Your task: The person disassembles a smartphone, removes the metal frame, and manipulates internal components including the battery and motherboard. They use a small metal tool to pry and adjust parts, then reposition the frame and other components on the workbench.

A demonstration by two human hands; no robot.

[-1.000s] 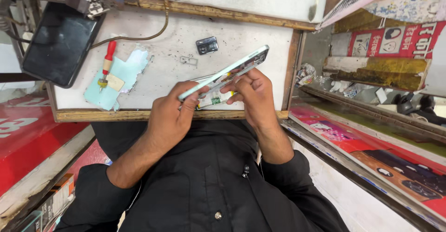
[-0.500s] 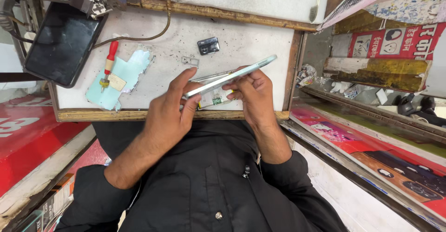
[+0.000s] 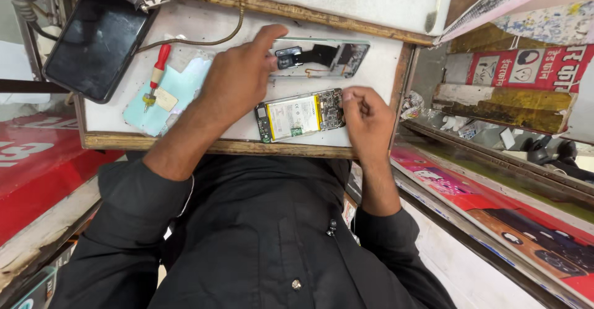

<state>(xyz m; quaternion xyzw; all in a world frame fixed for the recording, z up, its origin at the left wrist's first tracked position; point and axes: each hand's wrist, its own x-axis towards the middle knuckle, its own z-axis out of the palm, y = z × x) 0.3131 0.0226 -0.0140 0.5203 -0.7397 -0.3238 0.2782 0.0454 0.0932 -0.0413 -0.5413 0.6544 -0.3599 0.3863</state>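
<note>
A small phone repair stall

We see a worn white workboard holding an opened phone body, its detached back cover, a red screwdriver and a dark tablet, with glass display counters alongside.

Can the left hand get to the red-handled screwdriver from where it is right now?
Probably yes. The left hand rests on the back cover, and the red-handled screwdriver lies uncovered on the blue sheet just beside it, nothing between.
</note>
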